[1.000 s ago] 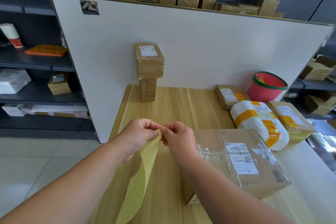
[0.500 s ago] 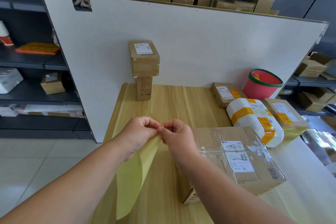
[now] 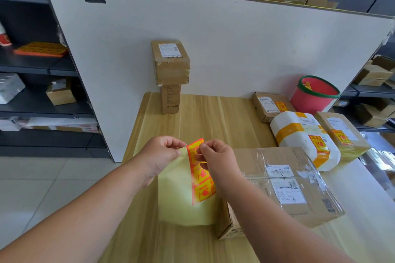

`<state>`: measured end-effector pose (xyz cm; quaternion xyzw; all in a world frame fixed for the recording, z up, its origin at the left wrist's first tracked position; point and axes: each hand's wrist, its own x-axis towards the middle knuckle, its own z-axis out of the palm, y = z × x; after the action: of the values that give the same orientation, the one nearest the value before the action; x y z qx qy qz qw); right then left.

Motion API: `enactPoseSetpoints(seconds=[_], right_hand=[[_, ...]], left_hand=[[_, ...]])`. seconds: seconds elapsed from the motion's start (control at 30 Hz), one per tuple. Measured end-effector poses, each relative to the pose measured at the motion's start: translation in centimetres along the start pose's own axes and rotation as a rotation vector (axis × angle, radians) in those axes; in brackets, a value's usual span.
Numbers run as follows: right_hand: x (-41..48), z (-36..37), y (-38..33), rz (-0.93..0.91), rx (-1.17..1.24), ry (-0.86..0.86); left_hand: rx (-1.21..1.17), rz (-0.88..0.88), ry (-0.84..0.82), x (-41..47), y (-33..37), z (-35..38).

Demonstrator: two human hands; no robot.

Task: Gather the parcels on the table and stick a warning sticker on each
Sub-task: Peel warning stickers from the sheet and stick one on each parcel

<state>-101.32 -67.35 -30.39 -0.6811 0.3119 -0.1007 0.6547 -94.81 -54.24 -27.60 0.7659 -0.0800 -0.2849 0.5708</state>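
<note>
Two hands at chest height: left hand (image 3: 161, 156) pinching pale backing sheet (image 3: 181, 194), right hand (image 3: 215, 160) pinching orange warning sticker (image 3: 199, 174) strip, peeling. Just beyond, unstickered taped parcel (image 3: 284, 186); farther right, three stickered parcels. Likely risk: sticker curling onto itself, or tearing if yanked.
</note>
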Motion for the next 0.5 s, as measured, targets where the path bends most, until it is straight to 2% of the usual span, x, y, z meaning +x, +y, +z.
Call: enactPoseSetpoints(seconds=[0.13, 0.5], right_hand=[[-0.2, 0.7, -0.4, -0.065, -0.106, -0.076], [0.2, 0.4, -1.0, -0.079, -0.248, -0.054]], left_hand=[[-0.010, 0.004, -0.014, 0.6, -0.3, 0.3], [0.020, 0.022, -0.049, 1.4, -0.1, 0.6]])
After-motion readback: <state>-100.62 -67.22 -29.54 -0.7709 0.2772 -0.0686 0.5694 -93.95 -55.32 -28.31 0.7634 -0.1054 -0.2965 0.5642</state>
